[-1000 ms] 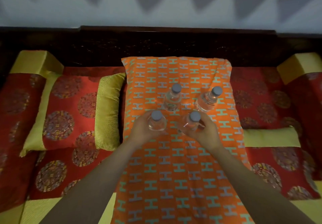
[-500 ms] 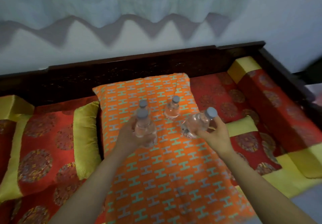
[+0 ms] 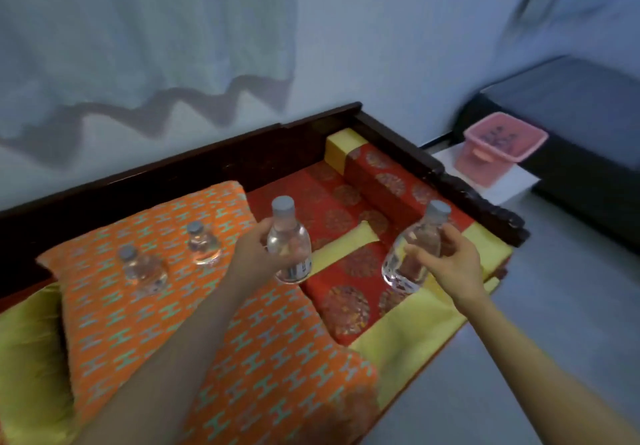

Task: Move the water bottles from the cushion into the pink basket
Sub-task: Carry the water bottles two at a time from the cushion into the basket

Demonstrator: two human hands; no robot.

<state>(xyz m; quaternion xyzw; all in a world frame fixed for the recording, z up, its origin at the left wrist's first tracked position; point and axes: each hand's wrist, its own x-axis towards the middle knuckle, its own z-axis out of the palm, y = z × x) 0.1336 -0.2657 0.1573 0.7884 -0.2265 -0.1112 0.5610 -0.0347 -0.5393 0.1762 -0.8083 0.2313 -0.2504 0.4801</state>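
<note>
My left hand [image 3: 250, 254] grips a clear water bottle [image 3: 288, 247] with a grey cap, held upright in the air over the orange cushion's right edge. My right hand [image 3: 446, 264] grips a second clear bottle [image 3: 412, 250], tilted slightly, above the red and yellow seat pad. Two more bottles [image 3: 142, 268] [image 3: 202, 245] stand on the orange patterned cushion [image 3: 180, 323] at the left. The pink basket [image 3: 500, 148] sits on a white surface at the far right, beyond the bench's end.
A dark wooden bench frame [image 3: 446, 181] with an armrest runs between my hands and the basket. A red bolster [image 3: 384, 181] lies along that end. A dark cabinet [image 3: 585, 122] stands behind the basket. Grey floor [image 3: 554, 288] lies to the right.
Both hands have lifted their bottles off the cushion and carried them to the right. The view has swung right, bringing the pink basket into sight.
</note>
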